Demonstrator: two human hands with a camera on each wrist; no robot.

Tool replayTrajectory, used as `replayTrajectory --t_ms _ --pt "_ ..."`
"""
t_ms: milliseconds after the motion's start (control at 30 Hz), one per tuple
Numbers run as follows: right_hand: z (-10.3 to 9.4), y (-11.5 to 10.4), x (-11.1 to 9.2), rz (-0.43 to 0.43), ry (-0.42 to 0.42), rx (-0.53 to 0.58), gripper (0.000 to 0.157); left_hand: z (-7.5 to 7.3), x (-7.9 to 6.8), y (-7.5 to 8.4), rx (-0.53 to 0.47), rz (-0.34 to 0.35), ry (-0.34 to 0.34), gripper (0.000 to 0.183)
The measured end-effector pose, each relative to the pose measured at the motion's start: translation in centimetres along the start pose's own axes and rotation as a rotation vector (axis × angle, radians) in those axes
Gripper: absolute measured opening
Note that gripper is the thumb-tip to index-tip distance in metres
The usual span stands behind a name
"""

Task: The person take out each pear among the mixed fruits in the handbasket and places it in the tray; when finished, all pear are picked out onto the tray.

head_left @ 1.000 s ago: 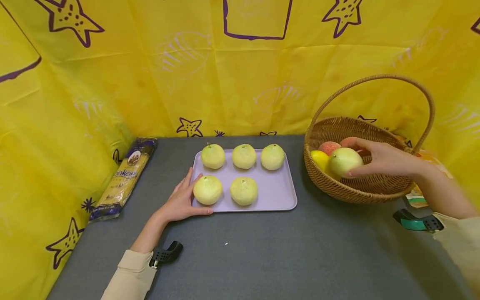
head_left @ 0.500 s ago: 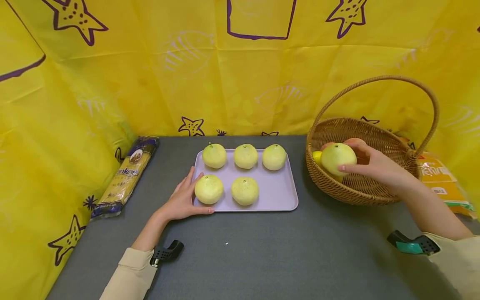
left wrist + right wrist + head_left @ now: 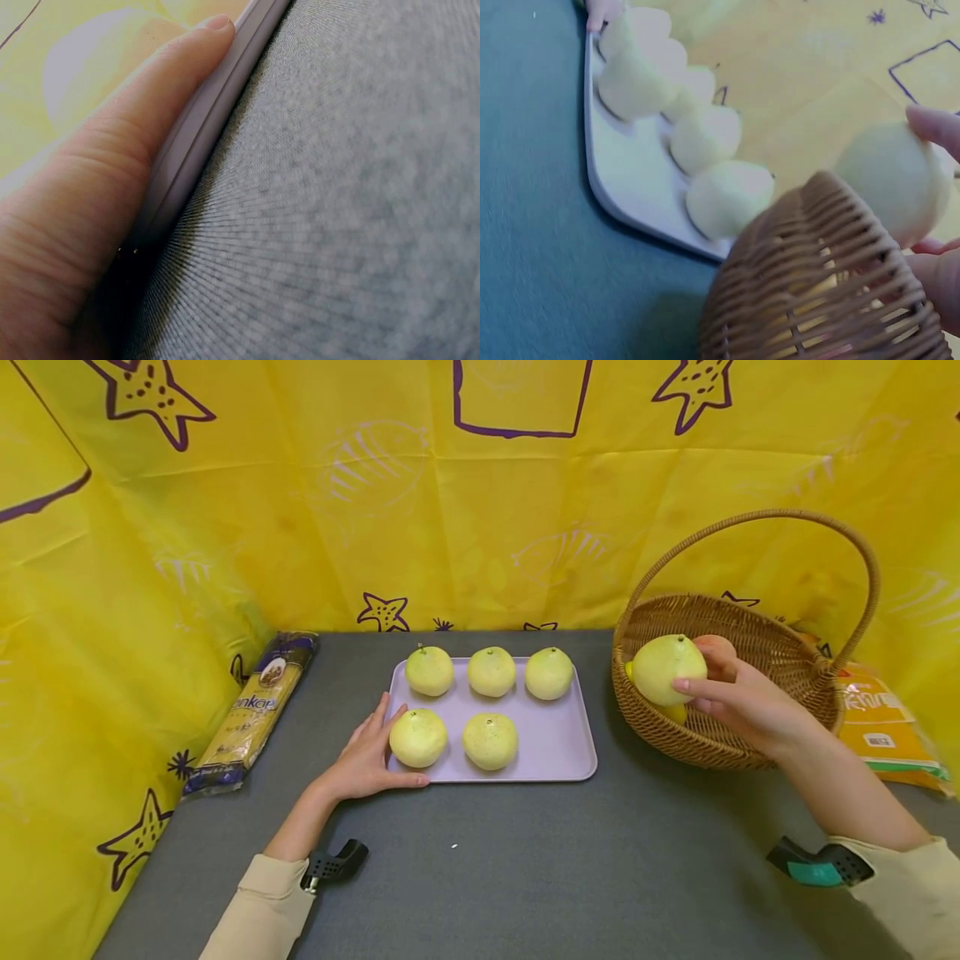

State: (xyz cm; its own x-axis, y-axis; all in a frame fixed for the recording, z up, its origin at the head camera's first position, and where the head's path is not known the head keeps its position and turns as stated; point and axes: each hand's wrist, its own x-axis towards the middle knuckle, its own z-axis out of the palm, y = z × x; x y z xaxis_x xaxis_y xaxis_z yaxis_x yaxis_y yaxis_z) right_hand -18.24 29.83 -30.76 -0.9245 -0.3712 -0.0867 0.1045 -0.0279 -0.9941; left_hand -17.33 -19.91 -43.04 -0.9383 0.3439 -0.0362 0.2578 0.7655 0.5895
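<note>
My right hand (image 3: 753,703) grips a pale yellow-green round fruit (image 3: 663,670) between thumb and fingers, over the left side of a wicker basket (image 3: 708,750). In the right wrist view the held fruit (image 3: 892,180) appears just above the basket's rim. My left hand (image 3: 363,763) rests at the front left corner of a lilac tray (image 3: 557,745), fingers along its left side. The left thumb (image 3: 150,112) lies straight along the tray's front edge. Several similar fruits sit on the tray, three in the back row (image 3: 491,673) and two in front (image 3: 490,742).
Inside the basket show a reddish fruit (image 3: 715,646) and some yellow fruit (image 3: 675,713); its tall handle (image 3: 772,514) arches above. An orange packet (image 3: 877,718) lies right of the basket. A pasta bag (image 3: 255,710) lies at the left. Yellow patterned cloth (image 3: 480,543) hangs behind.
The right hand has lifted the held fruit slightly up and leftward from deeper in the basket toward its left rim. My left hand and the fruits on the tray stay as they were.
</note>
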Motion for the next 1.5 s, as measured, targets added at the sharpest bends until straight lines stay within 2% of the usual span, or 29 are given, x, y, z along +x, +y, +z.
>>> replayTrajectory --t_ms 100,200,400,567,700,967,1200,1500 --pt "0.2 0.2 0.2 -0.009 -0.027 0.119 0.042 0.0 0.0 0.1 0.000 0.002 -0.001 0.122" --pt "0.4 0.3 0.2 -0.023 -0.052 0.182 0.044 -0.1 0.0 0.2 0.000 0.001 -0.003 0.122" --pt "1.2 0.5 0.4 -0.044 -0.119 0.239 0.044 -0.2 0.1 0.3 -0.001 0.000 -0.009 0.122" --pt "2.4 0.2 0.4 -0.042 -0.130 0.242 0.053 -0.2 0.1 0.2 0.006 0.008 -0.007 0.122" --pt "3.3 -0.2 0.3 -0.044 -0.133 0.222 0.057 -0.2 0.1 0.2 0.008 0.007 -0.007 0.122" --pt "4.4 -0.5 0.0 -0.071 -0.164 0.139 0.051 -0.2 0.1 0.2 0.007 0.011 -0.001 0.121" --pt "5.9 -0.2 -0.3 0.003 -0.159 0.061 0.060 -0.1 -0.1 0.3 -0.001 0.009 -0.003 0.121" --pt "7.7 0.9 -0.3 0.044 -0.187 -0.016 0.063 0.0 -0.1 0.4 0.004 0.003 0.008 0.122"
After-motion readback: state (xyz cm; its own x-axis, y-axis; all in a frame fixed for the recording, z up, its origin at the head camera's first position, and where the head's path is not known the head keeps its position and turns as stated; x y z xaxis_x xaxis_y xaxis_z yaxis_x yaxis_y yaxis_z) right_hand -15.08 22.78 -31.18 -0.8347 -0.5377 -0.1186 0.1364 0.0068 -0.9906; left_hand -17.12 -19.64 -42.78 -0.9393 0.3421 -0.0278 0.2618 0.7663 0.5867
